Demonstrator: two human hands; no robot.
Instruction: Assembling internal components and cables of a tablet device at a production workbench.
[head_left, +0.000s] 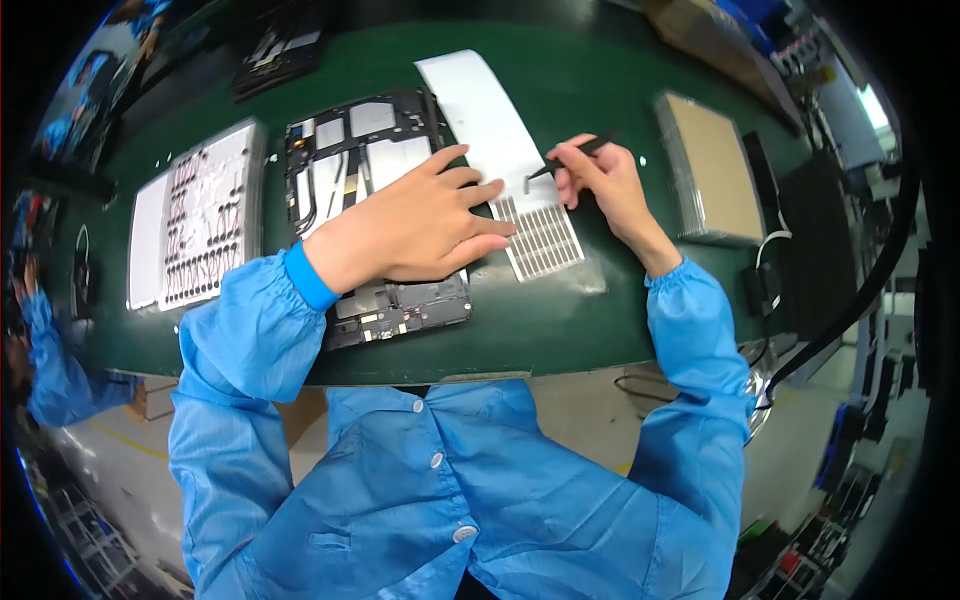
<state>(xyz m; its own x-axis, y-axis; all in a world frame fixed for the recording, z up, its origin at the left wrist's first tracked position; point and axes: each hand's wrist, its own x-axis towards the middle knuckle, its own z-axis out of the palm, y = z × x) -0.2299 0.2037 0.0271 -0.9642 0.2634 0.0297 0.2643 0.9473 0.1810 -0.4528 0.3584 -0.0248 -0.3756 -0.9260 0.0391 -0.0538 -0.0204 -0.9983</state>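
My left hand [410, 215] lies spread over an opened electronic device [372, 122] with a black frame and silver plates. Its fingertips rest on a white sheet [485, 110] beside the device. The sheet's near end carries a grid of small grey stickers [545, 243]. Black tweezers [547, 170] are pinched in my right hand [612, 190], above the sheet's right edge. At their tip is a small greyish piece [527, 185], too small to make out.
To the left, a clear tray [247, 150] holds rows of small black parts with leads. A stack of tan boards in clear plastic [712, 170] stands at right. Dark devices [280, 55] lie at the far left. Another person's blue sleeve [60, 370] shows at the left edge.
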